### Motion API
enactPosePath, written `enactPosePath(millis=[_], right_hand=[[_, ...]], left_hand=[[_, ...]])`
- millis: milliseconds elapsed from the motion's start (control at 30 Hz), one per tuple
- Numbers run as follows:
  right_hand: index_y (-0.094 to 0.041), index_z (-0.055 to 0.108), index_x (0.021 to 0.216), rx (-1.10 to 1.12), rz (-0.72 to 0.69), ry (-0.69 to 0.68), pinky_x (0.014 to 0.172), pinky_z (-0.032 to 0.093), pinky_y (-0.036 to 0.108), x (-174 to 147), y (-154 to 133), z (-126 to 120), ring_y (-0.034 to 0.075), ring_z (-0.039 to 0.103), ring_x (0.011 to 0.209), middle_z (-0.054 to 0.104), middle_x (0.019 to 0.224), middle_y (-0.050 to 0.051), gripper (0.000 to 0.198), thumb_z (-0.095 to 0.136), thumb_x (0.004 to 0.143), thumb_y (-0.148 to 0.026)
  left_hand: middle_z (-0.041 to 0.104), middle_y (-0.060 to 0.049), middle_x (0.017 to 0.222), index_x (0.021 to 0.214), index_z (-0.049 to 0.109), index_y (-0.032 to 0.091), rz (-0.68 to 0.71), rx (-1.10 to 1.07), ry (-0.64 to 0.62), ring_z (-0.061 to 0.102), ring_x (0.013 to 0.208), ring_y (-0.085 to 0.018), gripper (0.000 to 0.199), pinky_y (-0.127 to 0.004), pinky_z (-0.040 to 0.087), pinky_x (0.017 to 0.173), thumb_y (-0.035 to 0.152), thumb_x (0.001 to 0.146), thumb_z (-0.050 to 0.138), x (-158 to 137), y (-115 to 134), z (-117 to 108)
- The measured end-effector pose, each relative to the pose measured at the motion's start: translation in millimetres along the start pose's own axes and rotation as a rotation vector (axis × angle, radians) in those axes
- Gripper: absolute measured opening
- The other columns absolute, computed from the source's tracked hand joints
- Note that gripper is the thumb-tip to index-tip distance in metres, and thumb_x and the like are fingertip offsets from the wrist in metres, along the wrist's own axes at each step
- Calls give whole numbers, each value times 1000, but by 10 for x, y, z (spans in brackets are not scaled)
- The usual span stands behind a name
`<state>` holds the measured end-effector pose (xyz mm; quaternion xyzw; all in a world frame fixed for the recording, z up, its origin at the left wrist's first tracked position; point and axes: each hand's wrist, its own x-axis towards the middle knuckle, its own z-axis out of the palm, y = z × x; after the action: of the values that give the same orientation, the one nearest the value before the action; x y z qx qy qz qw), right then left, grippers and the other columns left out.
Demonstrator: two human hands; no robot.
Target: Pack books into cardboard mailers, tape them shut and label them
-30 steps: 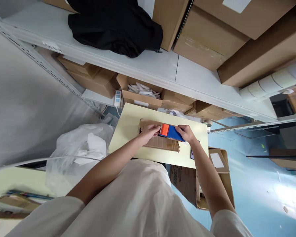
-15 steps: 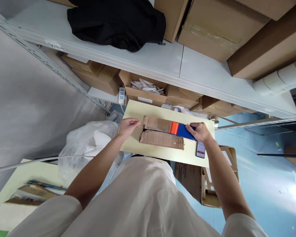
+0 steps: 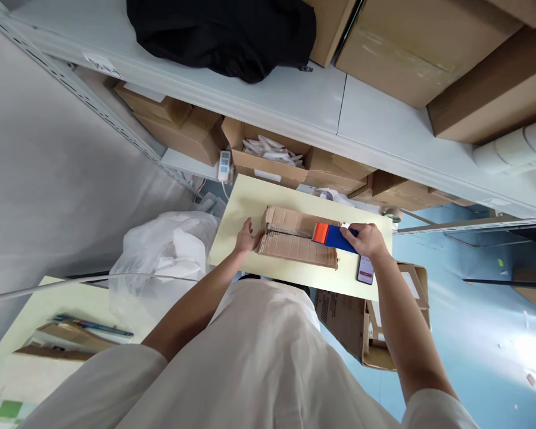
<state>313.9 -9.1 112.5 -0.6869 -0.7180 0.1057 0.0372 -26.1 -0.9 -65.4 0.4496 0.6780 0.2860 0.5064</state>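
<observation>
Gripping the tape dispenser over a cardboard box, L hand on the box end

OK so quick pic rundown. Our right hand (image 3: 365, 239) is closed round the blue end of a blue-and-orange tape dispenser (image 3: 338, 238), w/ the orange end pointing left over the RH part of the cardboard box (image 3: 298, 248). Can't tell from this angle if the dispenser is actually touching the cardboard, tbh. There's a small white bit by our R thumb too, too tiny to ID.

Our left hand (image 3: 246, 239) is at the far L end of the box, fingers spread and not wrapped round anything, side of the hand looks up against the cardboard.

Box is lying lengthwise on the pale yellow table (image 3: 241, 199), roughly mid-table, dark gap running btwn its two top flaps for part of the way. Phone (image 3: 365, 270) w/ its screen lit is on the table too, just below our R hand, nr the front edge.

Rest of the setup FYI: open carton (image 3: 268, 174) of white pieces behind the table, power strip (image 3: 224, 165) next to it, black garment (image 3: 223, 39) up on the grey shelf (image 3: 277, 113), and a clear plastic bag (image 3: 134, 259) w/ white stuff inside off to our L.
</observation>
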Motion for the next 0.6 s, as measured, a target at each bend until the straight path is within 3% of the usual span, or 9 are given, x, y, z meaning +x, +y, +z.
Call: enactPosePath(millis=[100,167,267,333,433,600], right_hand=[[-21,61,58,5,13,0,54,33,29,-19,-5,-5,18,53,52,60,53,6,53,40,86,-61],[-21,63,61,-1,27,-14,54,33,29,-21,-8,-12,19,54,52,61,54,6,53,40,86,-61],[-20,65,64,-10,24,-41,54,33,29,-6,-8,-33,19,56,54,63,57,7,53,39,87,-60],[-19,65,65,-20,3,-73,55,33,29,10,-19,-51,20,58,56,65,59,8,53,38,88,-59],[-19,66,67,-69,-2,-133,56,32,30,34,-64,-93,21,60,61,65,61,8,52,37,89,-57],[-19,67,71,-83,14,-228,57,32,29,7,51,-248,21,60,66,66,66,9,55,35,89,-59]], left_hand=[[41,-25,146,149,24,16,99,87,-22,46,132,-33,86,-48,42,100,62,82,51,-66,45,-97],[21,-21,157,151,21,17,286,199,-98,24,144,-32,92,-49,28,112,68,80,50,-136,244,-166],[3,-21,160,152,20,13,745,621,-360,0,145,-44,125,-60,1,114,73,54,71,-219,702,-155],[0,-23,159,152,18,10,879,819,-450,-5,144,-48,137,-63,-8,111,73,44,75,-227,969,-80],[4,-24,159,153,13,8,887,991,-496,0,144,-46,142,-62,-13,110,74,42,74,-194,1157,22],[8,-22,159,153,6,8,789,1143,-495,2,143,-47,147,-62,-11,110,78,41,70,-206,1181,36]])
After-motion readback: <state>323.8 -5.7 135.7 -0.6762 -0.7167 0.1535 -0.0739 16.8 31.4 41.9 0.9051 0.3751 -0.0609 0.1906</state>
